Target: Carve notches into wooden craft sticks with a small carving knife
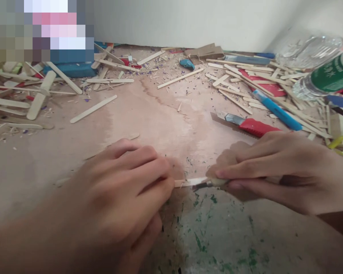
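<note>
My left hand [131, 186] is closed over a thin wooden craft stick [185, 183], holding it down on the table. The stick pokes out to the right of my fingers; its left part is hidden beneath them. A small craft knife [218, 182] with a pale handle is pinched in my right hand [282, 171]. Its narrow dark blade lies along the near edge of the stick, and whether it cuts in I cannot tell. Just beyond my right knuckles lies a red utility knife [254, 126] with its blade out.
Loose craft sticks [41, 95] pile up at the left and more [254, 76] at the right. A blue pen-shaped tool [277, 110] and a green-labelled water bottle [328, 74] lie at the right. Shavings dot the wooden table [148, 118]. A white wall [183, 23] rises behind.
</note>
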Demonstrator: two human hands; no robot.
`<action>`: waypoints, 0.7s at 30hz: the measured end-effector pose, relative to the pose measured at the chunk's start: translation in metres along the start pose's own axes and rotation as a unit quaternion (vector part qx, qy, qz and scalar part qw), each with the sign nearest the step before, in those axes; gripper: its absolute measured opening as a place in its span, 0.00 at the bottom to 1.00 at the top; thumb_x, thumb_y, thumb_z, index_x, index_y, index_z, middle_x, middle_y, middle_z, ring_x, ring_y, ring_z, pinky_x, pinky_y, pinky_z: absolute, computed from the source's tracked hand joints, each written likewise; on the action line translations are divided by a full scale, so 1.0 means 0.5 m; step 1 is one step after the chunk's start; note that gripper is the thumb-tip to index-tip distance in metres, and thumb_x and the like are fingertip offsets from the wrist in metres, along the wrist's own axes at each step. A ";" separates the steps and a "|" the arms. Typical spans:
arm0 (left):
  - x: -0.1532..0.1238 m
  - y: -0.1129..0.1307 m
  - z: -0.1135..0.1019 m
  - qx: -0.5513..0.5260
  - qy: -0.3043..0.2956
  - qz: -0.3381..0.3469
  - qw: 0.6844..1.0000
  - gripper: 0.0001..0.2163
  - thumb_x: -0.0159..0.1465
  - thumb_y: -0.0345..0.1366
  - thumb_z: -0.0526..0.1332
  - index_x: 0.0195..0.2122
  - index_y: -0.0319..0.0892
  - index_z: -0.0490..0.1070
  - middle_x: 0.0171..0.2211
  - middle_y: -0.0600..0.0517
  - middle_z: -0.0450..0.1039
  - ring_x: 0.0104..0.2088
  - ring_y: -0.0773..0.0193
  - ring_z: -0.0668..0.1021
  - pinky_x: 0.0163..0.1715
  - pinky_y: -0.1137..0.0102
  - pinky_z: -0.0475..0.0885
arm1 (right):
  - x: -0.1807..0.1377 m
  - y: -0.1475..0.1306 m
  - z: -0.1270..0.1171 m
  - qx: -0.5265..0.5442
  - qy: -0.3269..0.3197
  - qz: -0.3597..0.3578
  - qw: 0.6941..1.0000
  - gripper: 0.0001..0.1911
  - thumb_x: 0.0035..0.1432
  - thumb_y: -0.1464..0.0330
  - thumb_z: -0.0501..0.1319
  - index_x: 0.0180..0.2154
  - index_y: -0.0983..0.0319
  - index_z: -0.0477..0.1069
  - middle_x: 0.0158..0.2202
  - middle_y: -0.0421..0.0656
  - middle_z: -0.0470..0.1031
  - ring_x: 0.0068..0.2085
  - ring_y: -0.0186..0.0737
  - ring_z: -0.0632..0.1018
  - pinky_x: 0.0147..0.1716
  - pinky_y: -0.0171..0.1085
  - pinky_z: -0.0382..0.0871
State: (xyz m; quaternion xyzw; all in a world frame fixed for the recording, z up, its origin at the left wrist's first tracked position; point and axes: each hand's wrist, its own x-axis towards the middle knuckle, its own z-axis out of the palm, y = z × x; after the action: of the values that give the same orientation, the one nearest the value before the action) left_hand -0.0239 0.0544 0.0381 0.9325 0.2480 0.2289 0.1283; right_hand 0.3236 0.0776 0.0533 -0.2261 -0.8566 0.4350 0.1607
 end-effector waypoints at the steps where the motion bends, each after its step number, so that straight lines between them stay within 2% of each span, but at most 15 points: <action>1: 0.000 0.005 0.005 -0.007 0.007 0.011 1.000 0.12 0.78 0.26 0.57 0.44 0.45 0.80 0.44 0.50 0.88 0.47 0.54 0.86 0.53 0.55 0.78 | -0.001 0.003 0.001 -0.011 0.010 -0.002 1.000 0.16 0.85 0.75 0.69 0.67 0.60 0.84 0.42 0.43 0.89 0.40 0.35 0.88 0.39 0.34 0.83; 3: 0.000 0.012 0.015 -0.028 0.004 0.047 0.998 0.14 0.79 0.26 0.57 0.40 0.46 0.80 0.42 0.52 0.88 0.45 0.58 0.87 0.51 0.57 0.80 | -0.003 0.007 0.005 -0.028 0.025 -0.007 0.999 0.13 0.86 0.73 0.69 0.66 0.61 0.84 0.41 0.43 0.89 0.37 0.34 0.88 0.37 0.33 0.81; 5: -0.002 0.015 0.019 -0.055 -0.003 0.069 0.996 0.15 0.84 0.27 0.57 0.41 0.45 0.81 0.44 0.54 0.90 0.44 0.61 0.87 0.51 0.61 0.81 | -0.004 0.008 0.009 -0.036 0.036 -0.005 0.999 0.11 0.87 0.71 0.68 0.64 0.63 0.85 0.42 0.45 0.90 0.37 0.34 0.88 0.37 0.34 0.80; 8: -0.008 0.013 0.016 -0.068 -0.002 0.017 0.998 0.13 0.87 0.27 0.58 0.54 0.46 0.83 0.53 0.57 0.91 0.52 0.63 0.89 0.58 0.64 0.80 | -0.005 -0.002 0.007 -0.033 0.034 0.002 0.999 0.11 0.87 0.71 0.68 0.64 0.62 0.85 0.41 0.42 0.88 0.35 0.33 0.86 0.37 0.34 0.80; 10: -0.012 0.007 0.011 -0.055 -0.008 -0.015 0.998 0.14 0.87 0.26 0.57 0.56 0.47 0.82 0.55 0.57 0.91 0.54 0.63 0.89 0.59 0.64 0.80 | -0.004 -0.013 0.002 -0.040 0.031 0.003 0.999 0.12 0.86 0.73 0.67 0.64 0.59 0.85 0.40 0.41 0.88 0.35 0.32 0.85 0.37 0.34 0.81; 13: -0.013 0.001 0.010 -0.050 -0.015 -0.003 0.999 0.15 0.89 0.29 0.55 0.54 0.47 0.82 0.54 0.56 0.91 0.53 0.63 0.89 0.57 0.64 0.82 | 0.000 -0.025 0.000 -0.054 0.031 -0.011 0.998 0.17 0.84 0.77 0.66 0.64 0.56 0.84 0.41 0.42 0.90 0.37 0.33 0.87 0.36 0.33 0.81; 15: -0.011 0.003 0.012 -0.067 -0.011 -0.007 0.998 0.14 0.90 0.30 0.57 0.53 0.47 0.83 0.53 0.56 0.91 0.52 0.63 0.89 0.55 0.63 0.81 | 0.002 -0.025 0.002 -0.070 0.029 -0.024 0.997 0.16 0.83 0.77 0.66 0.63 0.58 0.84 0.43 0.43 0.91 0.39 0.34 0.89 0.36 0.32 0.81; 17: -0.010 0.008 0.016 -0.072 -0.012 -0.023 0.997 0.13 0.89 0.35 0.61 0.47 0.47 0.83 0.46 0.57 0.89 0.46 0.61 0.87 0.51 0.59 0.80 | 0.001 -0.022 0.005 -0.088 0.020 -0.025 0.996 0.14 0.84 0.76 0.66 0.64 0.60 0.84 0.42 0.43 0.91 0.41 0.34 0.91 0.37 0.31 0.82; 19: -0.010 0.014 0.022 -0.050 -0.022 -0.007 0.999 0.15 0.89 0.40 0.62 0.43 0.47 0.81 0.41 0.55 0.86 0.42 0.58 0.86 0.47 0.56 0.79 | -0.002 -0.019 0.006 -0.101 0.011 -0.024 0.994 0.14 0.85 0.74 0.66 0.65 0.62 0.83 0.41 0.43 0.90 0.41 0.34 0.90 0.38 0.31 0.82; 21: -0.009 0.019 0.027 -0.020 -0.021 0.022 0.999 0.13 0.88 0.36 0.61 0.44 0.46 0.81 0.42 0.53 0.86 0.41 0.55 0.85 0.45 0.54 0.79 | -0.004 -0.017 0.005 -0.102 0.003 -0.024 0.994 0.14 0.86 0.74 0.66 0.66 0.62 0.82 0.44 0.44 0.91 0.40 0.33 0.89 0.38 0.32 0.82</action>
State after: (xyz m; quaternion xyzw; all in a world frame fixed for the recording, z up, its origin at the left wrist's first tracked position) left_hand -0.0170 0.0422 0.0280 0.9396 0.2202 0.2173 0.1466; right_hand 0.3223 0.0705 0.0587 -0.2224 -0.9012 0.3404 0.1498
